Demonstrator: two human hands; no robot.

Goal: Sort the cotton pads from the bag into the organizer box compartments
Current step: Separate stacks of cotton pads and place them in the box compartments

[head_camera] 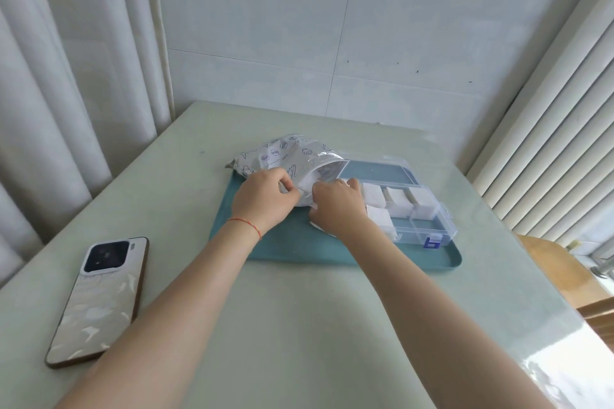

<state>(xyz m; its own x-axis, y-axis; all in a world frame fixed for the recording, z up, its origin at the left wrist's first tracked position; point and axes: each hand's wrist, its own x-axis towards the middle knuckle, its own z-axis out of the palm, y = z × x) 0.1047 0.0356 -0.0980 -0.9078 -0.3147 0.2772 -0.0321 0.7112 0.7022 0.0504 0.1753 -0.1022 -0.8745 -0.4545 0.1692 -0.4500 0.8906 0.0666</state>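
Two bare hands meet at the mouth of a printed plastic bag [285, 156] lying on a teal tray [289, 242]. The left hand [265, 197] pinches the bag's edge; the right hand [337, 206] curls at its opening. Beside them a clear organizer box [428, 209] holds white cotton pads [373, 194]. A phone [99, 299] lies face down on the table [299, 325], left.

You see a pale green surface [299, 325] that looks smooth, with a soft sheen and window glare at its near right. The teal tray [285, 242] looks like matt plastic. On it, the organizer box [445, 226] is clear, glossy hard plastic, and the cotton pads [373, 196] inside look soft, white and fibrous. The bag [282, 151] is thin crinkled film, printed and shiny, clear at its mouth. At near left, the phone [96, 302] has a glossy, pearly, rippled back. A red string bracelet [247, 225] circles your left wrist.
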